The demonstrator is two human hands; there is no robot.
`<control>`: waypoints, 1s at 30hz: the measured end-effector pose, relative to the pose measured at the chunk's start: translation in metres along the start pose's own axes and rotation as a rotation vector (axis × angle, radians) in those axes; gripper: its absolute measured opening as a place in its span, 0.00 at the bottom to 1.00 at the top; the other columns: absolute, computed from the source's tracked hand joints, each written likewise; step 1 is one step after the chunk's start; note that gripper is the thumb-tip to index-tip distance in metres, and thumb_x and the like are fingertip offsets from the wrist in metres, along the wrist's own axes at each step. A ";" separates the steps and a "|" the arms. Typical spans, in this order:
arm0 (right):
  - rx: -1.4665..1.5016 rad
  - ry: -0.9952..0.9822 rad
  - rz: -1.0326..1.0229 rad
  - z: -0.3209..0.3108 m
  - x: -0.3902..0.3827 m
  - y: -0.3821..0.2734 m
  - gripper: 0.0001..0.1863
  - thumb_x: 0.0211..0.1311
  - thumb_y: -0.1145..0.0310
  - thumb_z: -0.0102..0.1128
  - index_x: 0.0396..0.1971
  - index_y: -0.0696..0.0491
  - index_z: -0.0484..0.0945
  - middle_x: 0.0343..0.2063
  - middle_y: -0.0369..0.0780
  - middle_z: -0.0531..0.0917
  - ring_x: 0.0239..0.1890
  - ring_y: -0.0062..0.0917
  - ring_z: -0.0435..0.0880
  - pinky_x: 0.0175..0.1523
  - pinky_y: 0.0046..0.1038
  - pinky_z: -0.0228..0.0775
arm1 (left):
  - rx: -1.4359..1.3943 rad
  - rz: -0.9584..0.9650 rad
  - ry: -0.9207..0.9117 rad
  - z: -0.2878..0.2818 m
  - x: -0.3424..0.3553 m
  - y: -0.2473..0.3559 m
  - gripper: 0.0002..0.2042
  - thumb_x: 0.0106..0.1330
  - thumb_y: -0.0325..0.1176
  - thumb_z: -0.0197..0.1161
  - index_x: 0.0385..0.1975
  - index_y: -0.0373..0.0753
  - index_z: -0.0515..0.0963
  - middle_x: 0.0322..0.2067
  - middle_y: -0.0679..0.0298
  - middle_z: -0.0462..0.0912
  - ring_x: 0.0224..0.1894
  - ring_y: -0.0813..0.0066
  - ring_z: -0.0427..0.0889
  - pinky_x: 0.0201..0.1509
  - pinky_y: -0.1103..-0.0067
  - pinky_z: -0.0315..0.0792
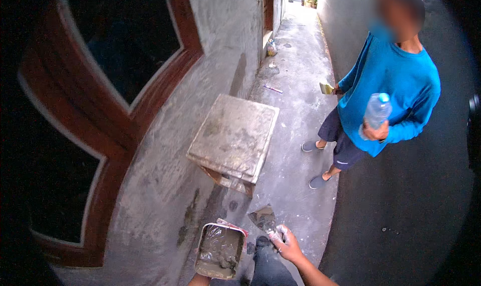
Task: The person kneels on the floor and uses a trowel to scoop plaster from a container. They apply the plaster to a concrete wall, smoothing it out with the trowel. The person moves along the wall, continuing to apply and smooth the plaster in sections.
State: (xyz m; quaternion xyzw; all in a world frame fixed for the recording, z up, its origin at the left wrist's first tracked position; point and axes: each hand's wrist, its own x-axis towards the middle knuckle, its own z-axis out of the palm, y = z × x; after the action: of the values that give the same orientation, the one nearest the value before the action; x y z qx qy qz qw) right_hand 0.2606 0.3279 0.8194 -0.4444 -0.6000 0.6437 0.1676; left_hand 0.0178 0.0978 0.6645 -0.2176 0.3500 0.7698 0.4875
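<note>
Head view: the right hand [284,244] clamps a scraper [264,217], while the left hand [200,280], mostly hidden beneath a tub [244,234], can't be read.

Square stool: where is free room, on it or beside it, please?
The stool top is bare, edge to edge; so is the floor between stool and blue-shirted person. Crowded: nearer side, with tub, scraper and right hand.

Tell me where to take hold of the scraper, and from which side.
Take the scraper by its narrow handle end, likely best from the lower right, where the right grip has it: its broad, smeared blade fans out toward the picture's upper left.
</note>
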 end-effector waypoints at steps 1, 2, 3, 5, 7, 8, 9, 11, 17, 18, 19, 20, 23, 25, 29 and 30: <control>-0.008 0.025 -0.019 -0.018 0.000 -0.020 0.09 0.68 0.66 0.62 0.34 0.52 0.71 0.22 0.31 0.74 0.23 0.13 0.73 0.27 0.22 0.67 | 0.015 -0.005 -0.006 0.029 -0.011 0.001 0.37 0.65 0.67 0.47 0.68 0.48 0.66 0.66 0.58 0.69 0.65 0.52 0.70 0.68 0.53 0.66; -0.121 0.066 -0.160 -0.037 0.009 -0.021 0.09 0.68 0.65 0.61 0.34 0.52 0.72 0.21 0.31 0.74 0.22 0.13 0.73 0.25 0.21 0.66 | 0.029 -0.017 -0.026 0.060 -0.019 0.002 0.37 0.65 0.67 0.47 0.68 0.48 0.66 0.66 0.58 0.69 0.65 0.52 0.70 0.68 0.53 0.66; -0.117 0.073 -0.153 -0.054 0.019 -0.024 0.09 0.68 0.65 0.61 0.34 0.52 0.72 0.21 0.31 0.74 0.21 0.13 0.73 0.25 0.22 0.66 | 0.047 -0.035 -0.038 0.086 -0.023 0.005 0.37 0.65 0.67 0.47 0.68 0.48 0.66 0.66 0.58 0.69 0.65 0.52 0.70 0.68 0.53 0.66; -0.109 0.080 -0.146 -0.088 0.035 -0.033 0.09 0.68 0.65 0.60 0.34 0.52 0.72 0.20 0.31 0.74 0.19 0.14 0.73 0.24 0.22 0.66 | 0.081 -0.058 -0.076 0.135 -0.024 0.003 0.37 0.65 0.67 0.47 0.68 0.48 0.66 0.66 0.58 0.69 0.65 0.52 0.70 0.68 0.53 0.66; -0.034 0.108 -0.126 -0.106 0.054 -0.080 0.10 0.68 0.65 0.60 0.32 0.52 0.70 0.18 0.31 0.74 0.16 0.15 0.72 0.22 0.23 0.64 | 0.114 -0.053 -0.080 0.164 -0.027 0.010 0.37 0.65 0.67 0.47 0.68 0.48 0.66 0.66 0.58 0.69 0.65 0.52 0.70 0.68 0.53 0.66; 0.029 0.103 -0.115 -0.110 0.063 -0.112 0.10 0.68 0.65 0.60 0.31 0.52 0.70 0.18 0.31 0.74 0.16 0.15 0.72 0.22 0.23 0.64 | 0.125 -0.044 -0.085 0.177 -0.029 0.016 0.37 0.65 0.67 0.47 0.68 0.48 0.66 0.66 0.58 0.69 0.65 0.52 0.70 0.68 0.53 0.66; 0.087 0.111 -0.100 -0.116 0.066 -0.129 0.11 0.68 0.65 0.60 0.31 0.52 0.69 0.18 0.31 0.73 0.16 0.15 0.72 0.22 0.22 0.64 | 0.144 -0.041 -0.086 0.189 -0.029 0.022 0.37 0.65 0.67 0.47 0.68 0.48 0.66 0.66 0.58 0.69 0.65 0.52 0.70 0.68 0.53 0.66; -0.034 0.229 -0.215 -0.137 0.081 -0.117 0.12 0.67 0.64 0.61 0.29 0.53 0.69 0.18 0.32 0.72 0.18 0.16 0.71 0.24 0.24 0.63 | 0.177 -0.077 -0.130 0.218 -0.020 0.025 0.38 0.65 0.67 0.47 0.68 0.48 0.66 0.66 0.58 0.69 0.65 0.52 0.70 0.68 0.52 0.66; 0.075 0.258 -0.134 -0.181 0.092 -0.181 0.13 0.63 0.64 0.65 0.31 0.55 0.70 0.19 0.34 0.70 0.24 0.18 0.69 0.31 0.27 0.64 | 0.268 -0.134 -0.236 0.304 0.026 0.030 0.38 0.65 0.67 0.47 0.69 0.48 0.65 0.66 0.58 0.68 0.65 0.52 0.70 0.68 0.52 0.65; -0.129 0.370 -0.281 -0.196 0.096 -0.169 0.11 0.63 0.67 0.65 0.31 0.54 0.71 0.18 0.33 0.71 0.22 0.16 0.71 0.29 0.26 0.65 | 0.282 -0.169 -0.280 0.329 0.043 0.023 0.38 0.65 0.67 0.47 0.69 0.48 0.65 0.66 0.58 0.68 0.65 0.52 0.70 0.68 0.52 0.65; -0.133 0.383 -0.266 -0.208 0.098 -0.166 0.10 0.64 0.68 0.64 0.31 0.53 0.70 0.19 0.32 0.71 0.21 0.15 0.71 0.27 0.25 0.65 | 0.295 -0.191 -0.320 0.353 0.061 0.015 0.38 0.65 0.67 0.47 0.69 0.48 0.65 0.66 0.58 0.68 0.65 0.52 0.70 0.68 0.52 0.65; -0.137 0.395 -0.252 -0.220 0.098 -0.164 0.09 0.65 0.69 0.62 0.31 0.53 0.70 0.20 0.32 0.72 0.21 0.14 0.72 0.26 0.24 0.65 | 0.310 -0.212 -0.344 0.370 0.074 0.011 0.38 0.65 0.67 0.47 0.69 0.48 0.65 0.66 0.58 0.68 0.65 0.52 0.70 0.68 0.52 0.65; 0.038 0.479 -0.193 -0.258 0.107 -0.176 0.07 0.67 0.69 0.59 0.31 0.51 0.70 0.21 0.31 0.73 0.20 0.15 0.74 0.24 0.22 0.65 | 0.337 -0.279 -0.436 0.442 0.121 -0.019 0.38 0.65 0.67 0.47 0.69 0.47 0.65 0.66 0.58 0.68 0.65 0.52 0.69 0.68 0.52 0.65; 0.284 0.560 -0.060 -0.284 0.108 -0.177 0.07 0.68 0.69 0.58 0.32 0.51 0.70 0.20 0.31 0.73 0.20 0.15 0.74 0.23 0.21 0.65 | 0.374 -0.326 -0.497 0.494 0.147 -0.051 0.38 0.65 0.67 0.47 0.69 0.47 0.65 0.67 0.58 0.68 0.66 0.52 0.69 0.68 0.52 0.65; 0.406 0.694 -0.065 -0.351 0.147 -0.172 0.06 0.70 0.67 0.57 0.33 0.49 0.70 0.18 0.32 0.73 0.15 0.16 0.73 0.18 0.22 0.64 | 0.414 -0.394 -0.568 0.588 0.190 -0.115 0.38 0.65 0.67 0.47 0.69 0.47 0.65 0.67 0.58 0.68 0.66 0.52 0.69 0.68 0.52 0.65; 0.461 0.682 -0.121 -0.372 0.162 -0.166 0.06 0.70 0.66 0.57 0.34 0.50 0.71 0.17 0.32 0.73 0.13 0.17 0.71 0.17 0.23 0.63 | 0.416 -0.406 -0.582 0.608 0.201 -0.136 0.38 0.65 0.67 0.47 0.69 0.47 0.65 0.67 0.57 0.68 0.66 0.52 0.69 0.68 0.52 0.65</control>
State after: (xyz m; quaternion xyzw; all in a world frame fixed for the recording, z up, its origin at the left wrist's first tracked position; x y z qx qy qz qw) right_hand 0.4065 0.7181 0.9549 -0.5471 -0.3753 0.5660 0.4894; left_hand 0.0583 0.7130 0.8858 0.0476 0.2954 0.6002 0.7418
